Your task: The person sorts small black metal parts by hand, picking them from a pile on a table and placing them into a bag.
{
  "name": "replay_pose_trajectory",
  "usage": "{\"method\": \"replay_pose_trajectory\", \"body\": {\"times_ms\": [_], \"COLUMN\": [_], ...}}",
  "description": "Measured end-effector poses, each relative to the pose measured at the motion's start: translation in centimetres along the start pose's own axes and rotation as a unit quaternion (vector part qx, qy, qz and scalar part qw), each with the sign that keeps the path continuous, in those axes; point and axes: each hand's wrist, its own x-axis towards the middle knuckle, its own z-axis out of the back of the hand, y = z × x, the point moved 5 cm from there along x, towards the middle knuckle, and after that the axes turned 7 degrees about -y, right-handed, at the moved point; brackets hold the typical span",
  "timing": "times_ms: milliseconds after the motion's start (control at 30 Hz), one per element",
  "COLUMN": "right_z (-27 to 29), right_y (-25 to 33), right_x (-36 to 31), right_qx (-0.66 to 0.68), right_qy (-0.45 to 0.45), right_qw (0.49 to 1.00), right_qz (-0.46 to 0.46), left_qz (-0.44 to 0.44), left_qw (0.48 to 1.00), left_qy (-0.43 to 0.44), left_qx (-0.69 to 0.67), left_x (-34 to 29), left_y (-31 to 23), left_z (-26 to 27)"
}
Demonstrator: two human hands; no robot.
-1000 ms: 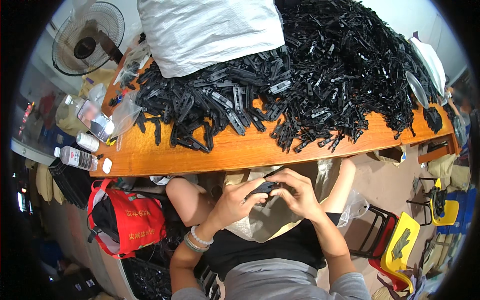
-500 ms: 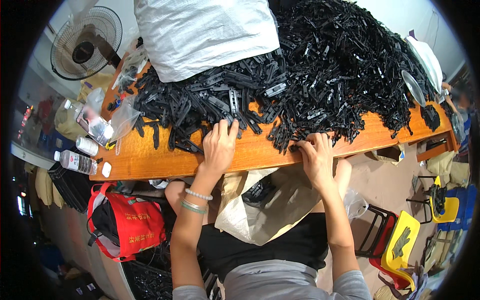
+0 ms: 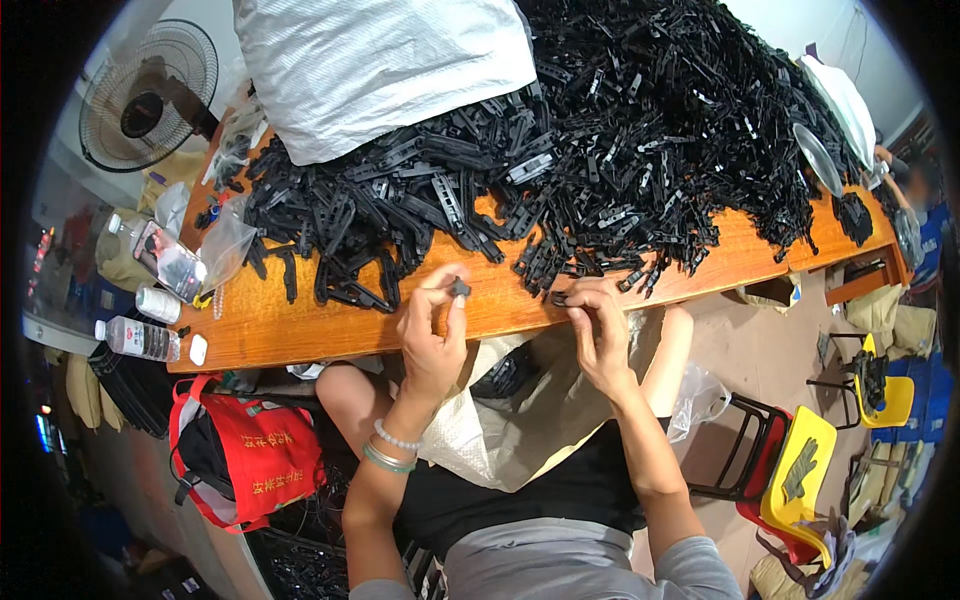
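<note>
Between thumb and fingertips, my left hand pinches a black plastic part, whose far end is hidden by the fingers. My right hand is closed on a small dark plastic piece, mostly covered by its fingers. Both hands are above the front edge of the wooden table, a short gap apart. Just beyond them spreads a big heap of long black plastic parts. On my lap, below the hands, a beige woven sack lies open, with black parts inside.
A white woven sack rests on the heap's left part. Water bottles and a clear plastic bag occupy the table's left end, near a fan. A red bag is at my left; a yellow chair stands right.
My left hand has drawn back from the heap and now holds a black part. My right hand has moved slightly left with a small piece in its fingers. The view has shifted a little.
</note>
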Motion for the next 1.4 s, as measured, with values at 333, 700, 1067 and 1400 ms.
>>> {"method": "replay_pose_trajectory", "body": {"times_ms": [333, 700, 1067, 1400], "right_z": [-1.4, -1.0, -1.0, -1.3], "right_y": [4.8, 5.1, 5.2, 4.1], "right_x": [0.0, -1.4, -1.3, -2.0], "right_qx": [0.145, 0.079, 0.062, 0.102], "right_qy": [0.213, 0.101, 0.151, 0.148], "right_qw": [0.959, 0.987, 0.985, 0.974], "right_qz": [-0.116, -0.102, -0.058, -0.138], "left_qz": [0.396, 0.029, 0.007, 0.022], "left_qw": [0.86, 0.969, 0.951, 0.951], "left_qy": [0.255, 0.237, 0.3, 0.303], "left_qx": [-0.198, 0.061, 0.074, 0.057], "left_x": [-2.5, -2.8, -3.1, -3.4], "left_y": [-1.9, -5.9, -6.6, -5.2], "left_z": [-1.0, 0.1, 0.1, 0.1]}}
